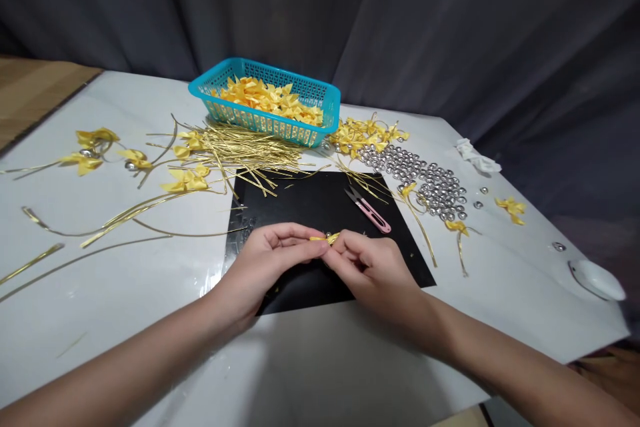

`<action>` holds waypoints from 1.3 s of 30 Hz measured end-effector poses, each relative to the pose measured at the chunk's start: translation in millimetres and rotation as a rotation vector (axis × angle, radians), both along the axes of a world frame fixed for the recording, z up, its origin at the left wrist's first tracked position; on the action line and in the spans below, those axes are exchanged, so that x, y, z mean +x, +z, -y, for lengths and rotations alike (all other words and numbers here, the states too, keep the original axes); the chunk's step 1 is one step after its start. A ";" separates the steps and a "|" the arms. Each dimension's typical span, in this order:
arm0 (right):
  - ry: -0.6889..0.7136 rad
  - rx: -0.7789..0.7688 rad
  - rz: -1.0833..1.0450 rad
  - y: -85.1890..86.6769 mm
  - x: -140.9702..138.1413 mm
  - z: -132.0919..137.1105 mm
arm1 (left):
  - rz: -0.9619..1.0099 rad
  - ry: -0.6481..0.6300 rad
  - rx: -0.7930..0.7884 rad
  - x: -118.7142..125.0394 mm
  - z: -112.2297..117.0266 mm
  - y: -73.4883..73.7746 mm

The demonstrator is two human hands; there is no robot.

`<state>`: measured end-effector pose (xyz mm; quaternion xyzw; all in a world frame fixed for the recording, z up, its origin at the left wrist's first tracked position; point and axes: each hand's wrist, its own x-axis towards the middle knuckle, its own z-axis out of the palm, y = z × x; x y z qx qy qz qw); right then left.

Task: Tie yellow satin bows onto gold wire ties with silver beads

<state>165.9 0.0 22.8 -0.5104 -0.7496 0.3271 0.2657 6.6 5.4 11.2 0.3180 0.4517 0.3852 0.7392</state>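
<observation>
Over a black mat point(300, 203), my left hand point(273, 253) and my right hand point(373, 263) meet fingertip to fingertip. Both pinch a small yellow ribbon flower point(317, 238), most of it hidden by the fingers. A shiny bead-like spot shows at its middle. Just beyond my right hand lies a pair of pink thread snips point(373, 211), blades pointing away to the left. Gold wire stems point(363, 180) rest on the mat's far edge.
A blue basket point(200, 85) of yellow ribbon pieces stands at the back, with gold stems point(250, 150) heaped before it. Silver beads point(440, 190) spread to the right, near a white computer mouse point(597, 279). Finished-looking yellow flowers point(185, 180) lie left.
</observation>
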 end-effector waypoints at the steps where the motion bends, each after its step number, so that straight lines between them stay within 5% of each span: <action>1: 0.007 0.015 0.011 -0.1 -0.1 0.4 | -0.007 -0.003 0.002 0.2 0.2 -0.1; 11: 0.084 0.113 0.130 -4.8 1.5 -0.3 | -0.163 0.006 0.161 7.3 5.1 0.6; 24: -0.040 -0.336 0.069 16.5 17.9 -13.0 | -0.239 0.167 0.245 5.2 4.7 -4.1; 33: -0.069 0.070 0.010 9.5 16.1 -13.2 | -0.276 0.130 0.266 6.0 4.5 -4.9; 39: -0.110 -0.041 -0.150 20.5 13.1 -9.3 | -0.280 0.113 0.307 7.5 6.2 -7.4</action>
